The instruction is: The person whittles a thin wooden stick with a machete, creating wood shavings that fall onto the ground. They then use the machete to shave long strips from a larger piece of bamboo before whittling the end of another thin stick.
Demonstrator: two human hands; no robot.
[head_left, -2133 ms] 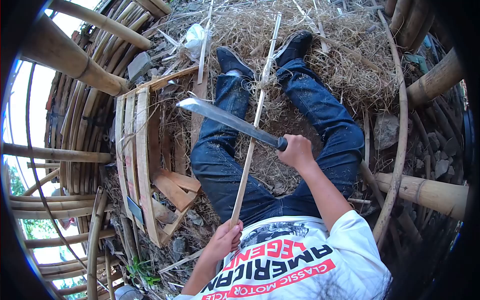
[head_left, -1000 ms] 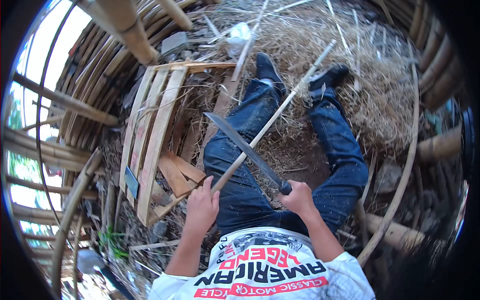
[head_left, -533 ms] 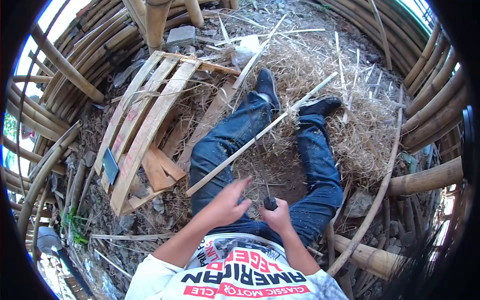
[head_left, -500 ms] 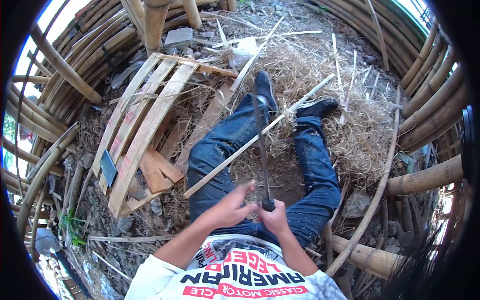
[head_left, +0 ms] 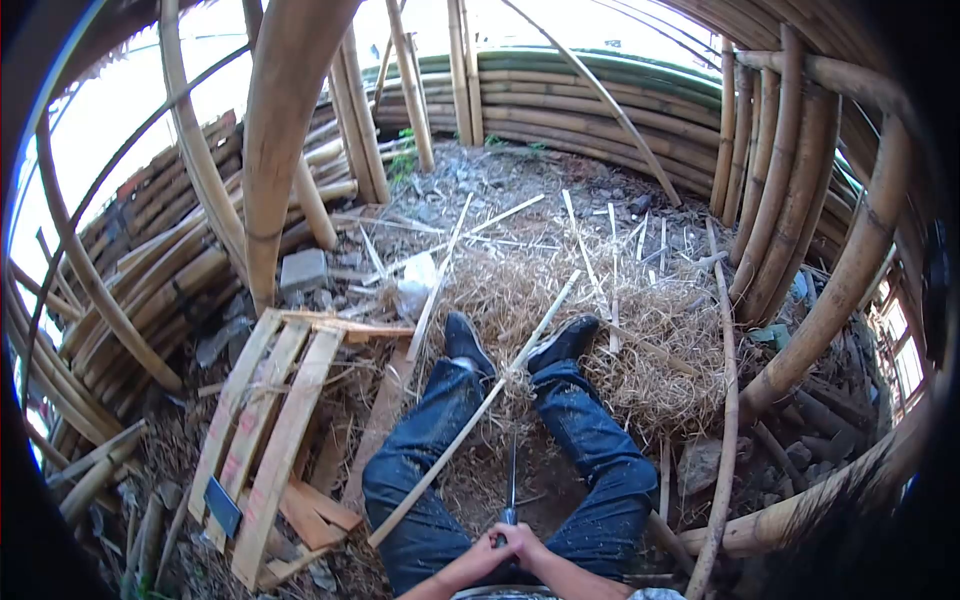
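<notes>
The dark handle of a long, narrow-bladed machete (head_left: 512, 478) sits between my legs, its blade pointing away from me. My right hand (head_left: 523, 546) is closed round the handle. Pressed against it, my left hand (head_left: 484, 558) is closed at the handle's lower end; its exact grip is partly hidden. A pale bamboo strip (head_left: 470, 422) lies slantwise across my left leg, its far end near my shoes. My jeans (head_left: 598, 455) are dusted with shavings.
To the left, a wooden pallet (head_left: 290, 430) leans with a dark phone-like slab (head_left: 222, 507) on it. Curly bamboo shavings (head_left: 650, 375) heap beyond my right foot. A long pole (head_left: 727, 400) lies on the right. Upright bamboo posts (head_left: 280, 140) and stacked bamboo walls (head_left: 590, 105) surround the spot.
My left hand, earlier spread beside the handle, has closed against my right hand. The machete blade has dropped from raised to lower between my legs. The view has tilted up.
</notes>
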